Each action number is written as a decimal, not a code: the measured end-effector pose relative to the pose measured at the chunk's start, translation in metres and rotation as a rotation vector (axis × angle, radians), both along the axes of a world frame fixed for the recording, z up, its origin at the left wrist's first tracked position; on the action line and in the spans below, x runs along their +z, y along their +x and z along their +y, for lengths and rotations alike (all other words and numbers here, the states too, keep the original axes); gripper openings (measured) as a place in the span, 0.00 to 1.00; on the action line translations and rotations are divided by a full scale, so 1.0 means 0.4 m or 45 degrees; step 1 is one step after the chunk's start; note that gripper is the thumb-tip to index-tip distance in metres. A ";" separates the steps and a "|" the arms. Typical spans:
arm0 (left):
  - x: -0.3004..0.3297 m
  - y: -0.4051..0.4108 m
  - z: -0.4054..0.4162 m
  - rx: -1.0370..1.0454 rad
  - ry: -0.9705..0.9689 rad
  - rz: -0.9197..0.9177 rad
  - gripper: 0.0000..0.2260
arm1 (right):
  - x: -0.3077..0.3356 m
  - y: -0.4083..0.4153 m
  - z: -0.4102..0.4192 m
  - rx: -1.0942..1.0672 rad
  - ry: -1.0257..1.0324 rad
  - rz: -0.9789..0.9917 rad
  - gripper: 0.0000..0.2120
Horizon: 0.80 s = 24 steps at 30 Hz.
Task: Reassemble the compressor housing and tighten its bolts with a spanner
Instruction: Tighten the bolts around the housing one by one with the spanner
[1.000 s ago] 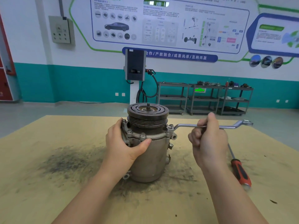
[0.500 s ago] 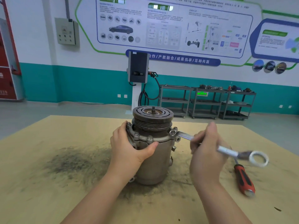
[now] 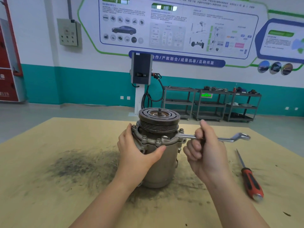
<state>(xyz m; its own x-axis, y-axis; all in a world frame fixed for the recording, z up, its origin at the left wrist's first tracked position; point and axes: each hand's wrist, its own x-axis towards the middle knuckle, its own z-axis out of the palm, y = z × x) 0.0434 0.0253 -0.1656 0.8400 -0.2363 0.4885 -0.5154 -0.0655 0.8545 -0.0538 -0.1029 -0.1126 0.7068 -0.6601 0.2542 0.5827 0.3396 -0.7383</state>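
A: What has moved?
B: The spanner point(image 3: 185, 137) has swung back level, its ring now on a front flange bolt point(image 3: 165, 137).
A: The hands?
B: The right hand point(image 3: 204, 150) grips the spanner mid-shaft, which runs rightward. The left hand point(image 3: 136, 152) clasps the compressor housing point(image 3: 162, 163), upright on the surface point(image 3: 49, 195).

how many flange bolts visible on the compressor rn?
4 bare: far left by the left hand's fingertips, front left, front centre, right rear. The spanner ring sits at another spot; more may hide behind the pulley.
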 end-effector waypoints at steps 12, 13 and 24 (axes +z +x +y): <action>0.001 -0.119 -0.048 0.485 0.078 -0.193 0.46 | -0.010 -0.002 -0.049 -0.479 -0.051 0.091 0.22; 0.004 -0.115 -0.044 0.467 0.018 -0.198 0.43 | -0.017 -0.003 -0.037 -0.604 -0.138 0.074 0.23; 0.027 -0.068 -0.020 0.265 -0.275 -0.070 0.16 | -0.074 0.005 0.077 -1.019 -1.534 -0.266 0.16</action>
<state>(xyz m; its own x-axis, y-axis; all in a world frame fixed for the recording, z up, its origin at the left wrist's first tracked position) 0.0160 0.0173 -0.1549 0.8303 0.0523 0.5549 -0.5559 0.0055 0.8312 -0.0516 -0.0722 -0.1421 0.1424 -0.1683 0.9754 0.4452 -0.8693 -0.2150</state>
